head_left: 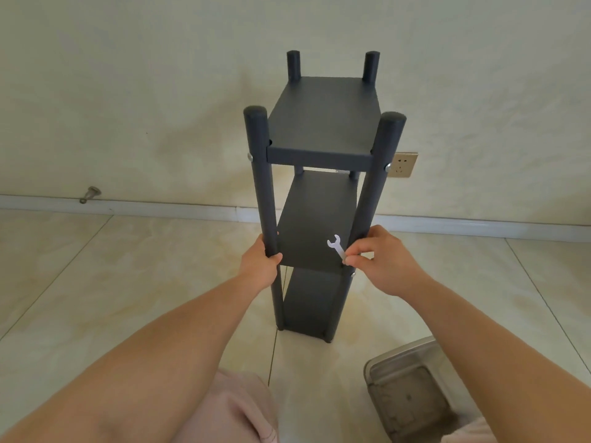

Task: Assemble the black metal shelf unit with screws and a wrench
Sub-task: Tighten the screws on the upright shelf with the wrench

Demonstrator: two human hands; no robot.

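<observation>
The black shelf unit (315, 199) stood upright on the tiled floor (96, 282); the left hand (260, 262) was wrapped around its front-left post (265, 199). The right hand (382, 262) pinched a small white wrench (336, 246) by the middle shelf's (315, 219) front-right corner. Judged well done, the wrench head would seat squarely on the screw while the left hand steadied the frame

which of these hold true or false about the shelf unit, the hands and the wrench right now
1. The left hand grips the front left post. True.
2. The right hand holds a screwdriver. False: it pinches a small wrench.
3. The shelf unit lies on its side. False: it stands upright on the tiled floor.
4. A wall socket shows behind the unit. True.
5. The clear container sits on the top shelf. False: it is on the floor.
</observation>
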